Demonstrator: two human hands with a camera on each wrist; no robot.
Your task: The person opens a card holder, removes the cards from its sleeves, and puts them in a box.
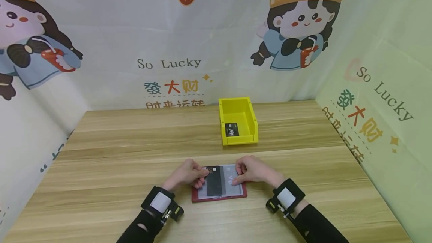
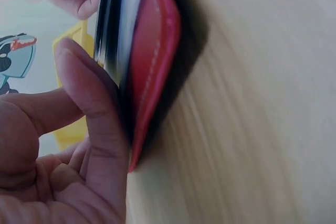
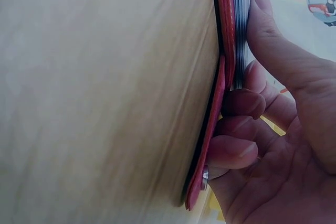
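A red card holder (image 1: 219,199) lies open on the table, its clear plastic sleeves (image 1: 238,189) facing up. My left hand (image 1: 190,173) pinches a black card (image 1: 214,186) by its upper left edge, and the card overlaps the sleeves. At the far right edge, my right hand (image 1: 251,170) grips the sleeves, thumb (image 3: 268,30) on top and fingers at the side. In the right wrist view the stacked sleeves and red cover (image 3: 214,114) show edge-on, with a metal snap (image 3: 205,178) near the fingers. The left wrist view shows the stitched red cover (image 2: 152,51) beside my left fingers.
Beyond the card holder stands a yellow bin (image 1: 240,139) with a black "Vip" card (image 1: 231,129) inside. Wood-grain tabletop (image 1: 135,141) surrounds both. A printed white cloth (image 1: 111,48) hangs behind the table and along its sides.
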